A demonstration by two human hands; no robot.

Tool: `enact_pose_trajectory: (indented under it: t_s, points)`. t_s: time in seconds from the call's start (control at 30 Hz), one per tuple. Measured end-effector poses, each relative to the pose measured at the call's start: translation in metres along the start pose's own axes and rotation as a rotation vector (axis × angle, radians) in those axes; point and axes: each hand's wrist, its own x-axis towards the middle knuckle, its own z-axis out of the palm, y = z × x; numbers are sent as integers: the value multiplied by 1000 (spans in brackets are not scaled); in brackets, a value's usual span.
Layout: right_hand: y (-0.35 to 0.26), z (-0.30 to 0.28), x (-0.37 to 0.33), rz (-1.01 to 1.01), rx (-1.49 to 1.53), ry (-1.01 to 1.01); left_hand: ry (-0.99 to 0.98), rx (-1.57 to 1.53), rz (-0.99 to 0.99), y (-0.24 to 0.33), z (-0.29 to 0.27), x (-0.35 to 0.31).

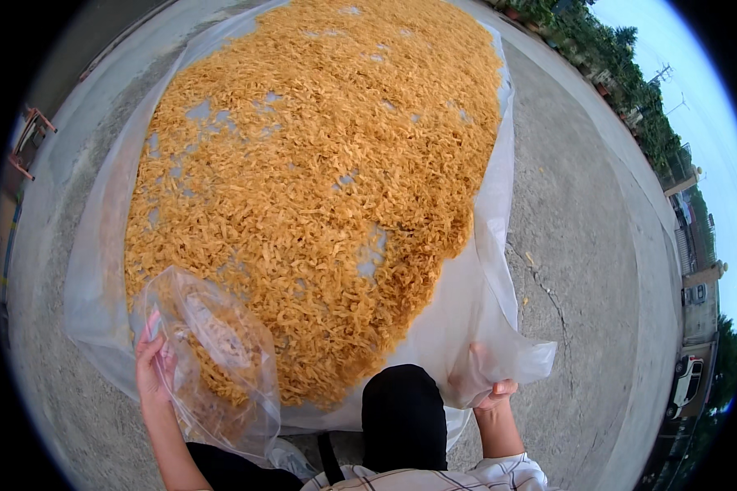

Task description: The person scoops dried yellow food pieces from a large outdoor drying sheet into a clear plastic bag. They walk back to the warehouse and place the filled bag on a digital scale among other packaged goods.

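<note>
A broad layer of dried yellow-orange strips (327, 164) covers most of a translucent plastic sheet (458, 299) spread on the ground. At the near left my left hand (152, 364) grips a raised piece of clear plastic film (258, 352). Yellow strips show through or inside this film; I cannot tell whether it is a bag or a corner of the sheet. At the near right my right hand (497, 394) is closed on the sheet's lifted edge, which bunches up and partly covers the fingers. The strips lie heaped along their right side, leaving bare sheet towards my right hand.
My black-clad knee (404, 417) is bent between my hands, at the sheet's near edge. Grey concrete (585, 245) with a crack surrounds the sheet. Far left stands a reddish metal frame (31, 143). Plants (606, 61), a wall and a white vehicle (686, 380) line the right.
</note>
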Motion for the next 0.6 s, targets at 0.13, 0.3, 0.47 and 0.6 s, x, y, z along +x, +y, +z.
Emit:
enact_pose_trajectory:
  t_s: [0.13, 0.3, 0.47, 0.6]
  points:
    - [-7, -5, -23, -108, -106, -90, 16, -5, -12, -8, 0, 6]
    - [-30, -53, -37, -305, -84, 272, 22, -27, 22, -6, 0, 8]
    - [-67, -176, -68, -229, -106, 686, 31, -49, 15, -10, 4, 14]
    - [-37, -284, -168, -62, -100, 941, 28, -24, -15, -5, 8, 11]
